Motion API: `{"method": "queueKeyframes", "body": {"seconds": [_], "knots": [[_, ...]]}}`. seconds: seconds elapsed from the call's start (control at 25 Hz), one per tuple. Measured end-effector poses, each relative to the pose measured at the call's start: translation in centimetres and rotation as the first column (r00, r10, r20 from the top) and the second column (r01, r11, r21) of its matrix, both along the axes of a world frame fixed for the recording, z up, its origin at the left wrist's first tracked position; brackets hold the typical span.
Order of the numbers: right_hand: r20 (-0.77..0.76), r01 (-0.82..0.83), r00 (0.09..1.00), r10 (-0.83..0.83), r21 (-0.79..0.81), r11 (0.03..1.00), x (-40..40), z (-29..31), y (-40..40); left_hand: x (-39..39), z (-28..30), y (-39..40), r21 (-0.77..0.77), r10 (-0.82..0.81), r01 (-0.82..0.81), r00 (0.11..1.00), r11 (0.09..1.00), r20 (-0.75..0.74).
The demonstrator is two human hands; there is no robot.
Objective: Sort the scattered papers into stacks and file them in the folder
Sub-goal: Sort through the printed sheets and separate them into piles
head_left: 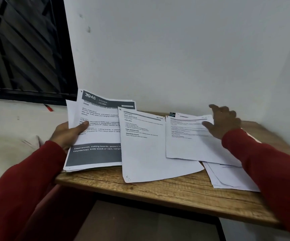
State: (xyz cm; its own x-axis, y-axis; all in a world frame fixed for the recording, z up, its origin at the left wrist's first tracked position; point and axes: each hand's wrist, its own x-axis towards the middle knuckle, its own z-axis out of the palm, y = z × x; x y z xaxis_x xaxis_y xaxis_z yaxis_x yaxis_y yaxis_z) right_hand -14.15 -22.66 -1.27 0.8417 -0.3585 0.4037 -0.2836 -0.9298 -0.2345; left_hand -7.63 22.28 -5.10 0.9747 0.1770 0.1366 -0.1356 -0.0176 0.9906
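A sheaf of printed papers, top page headed "946 KITCHEN", is tilted up at the wooden table's left end, pinched by the left hand, while the right hand, fingers spread loose, hovers over overlapping loose sheets lying flat.

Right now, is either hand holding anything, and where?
Left hand grips the kitchen sheet stack at its left edge, thumb on top. Right hand holds nothing, open over the right-hand sheet.
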Motion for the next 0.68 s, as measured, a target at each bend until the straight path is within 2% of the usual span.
{"method": "queueKeyframes", "body": {"seconds": [0.04, 0.08, 0.12, 0.16, 0.2, 0.24, 0.28, 0.32, 0.4, 0.48, 0.52, 0.56, 0.68], "knots": [[0.07, -0.207, 0.976, 0.206, 0.01, 0.978, -1.0, 0.3, 2.1, 0.1, -0.1, -0.1, 0.004, -0.003, 0.003, 1.0, 1.0, -0.002], [0.115, -0.433, 0.899, 0.422, 0.091, 0.897, -2.5, 0.6, 4.9, 0.3, -0.1, -0.1, 0.01, -0.004, 0.004, 1.0, 1.0, -0.006], [0.094, -0.594, 0.804, 0.587, 0.16, 0.788, -4.1, 1.0, 7.9, 0.4, -0.2, -0.2, 0.013, -0.005, 0.005, 1.0, 1.0, -0.013], [-0.006, -0.675, 0.723, 0.69, 0.202, 0.709, -5.5, 0.9, 10.7, 0.4, -0.2, -0.3, 0.013, -0.007, 0.007, 1.0, 1.0, -0.024], [-0.148, -0.709, 0.663, 0.734, 0.192, 0.679, -6.6, 0.3, 12.8, 0.3, -0.3, -0.5, 0.014, -0.009, 0.01, 0.999, 1.0, -0.035], [-0.269, -0.722, 0.638, 0.721, 0.118, 0.682, -7.3, -0.5, 14.4, 0.2, -0.3, -0.7, 0.016, -0.011, 0.012, 0.999, 1.0, -0.047], [-0.335, -0.721, 0.655, 0.677, -0.011, 0.692, -7.9, -1.6, 15.5, 0.0, -0.2, -0.8, 0.015, -0.013, 0.014, 0.998, 1.0, -0.059], [-0.335, -0.709, 0.691, 0.641, -0.137, 0.692, -8.3, -2.5, 16.3, -0.1, -0.2, -0.9, 0.009, -0.012, 0.012, 0.998, 1.0, -0.068], [-0.211, -0.693, 0.717, 0.664, -0.312, 0.65, -8.4, -4.0, 16.7, -0.1, -0.2, -0.9, 0.003, -0.002, 0.002, 0.997, 1.0, -0.079], [-0.038, -0.689, 0.671, 0.741, -0.402, 0.603, -7.8, -4.5, 16.4, -0.2, -0.1, -0.8, 0.015, 0.005, -0.003, 0.997, 1.0, -0.082], [0.044, -0.683, 0.665, 0.745, -0.369, 0.631, -7.5, -4.4, 16.1, -0.2, 0.0, -0.8, 0.02, 0.007, -0.005, 0.997, 1.0, -0.077], [0.121, -0.676, 0.684, 0.719, -0.264, 0.688, -7.1, -3.9, 15.8, -0.2, -0.1, -0.8, 0.023, 0.006, -0.004, 0.997, 1.0, -0.073], [0.393, -0.594, 0.768, 0.505, 0.143, 0.792, -5.6, -1.6, 13.4, -0.1, -0.2, -0.7, 0.027, 0.001, 0.001, 0.998, 1.0, -0.062]]}}
